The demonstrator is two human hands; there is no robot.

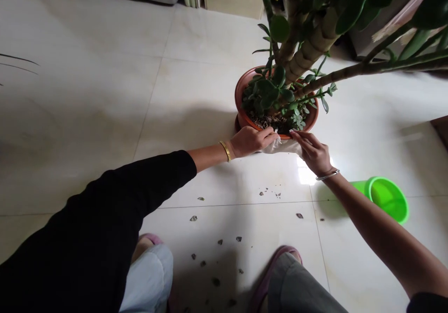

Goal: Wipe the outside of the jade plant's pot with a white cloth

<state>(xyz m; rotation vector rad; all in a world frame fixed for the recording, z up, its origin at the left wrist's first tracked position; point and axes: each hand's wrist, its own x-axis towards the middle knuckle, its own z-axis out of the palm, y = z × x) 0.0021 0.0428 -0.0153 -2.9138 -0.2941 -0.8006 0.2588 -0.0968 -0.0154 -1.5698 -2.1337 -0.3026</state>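
Observation:
My left hand (pixel 249 141) and my right hand (pixel 311 152) meet at the front of a round terracotta-coloured flowerpot (pixel 241 89). Between them, a crumpled white cloth (pixel 282 146) presses against the pot's outer wall just below the rim. Both hands grip this cloth. A thick-stemmed jade plant (pixel 308 47) rises from the pot, and small green succulents (pixel 266 93) grow over dark gravelly soil (pixel 266 121). My left wrist wears a gold bangle (pixel 226 150), my right a silver bangle (pixel 327 175).
Dark bits of debris (pixel 238 247) are scattered over the glossy white floor tiles (pixel 87 93) below the pot. A bright green bucket (pixel 387 198) lies tilted on its side to the right. Pink slippers (pixel 276 271) and trouser legs show at the bottom.

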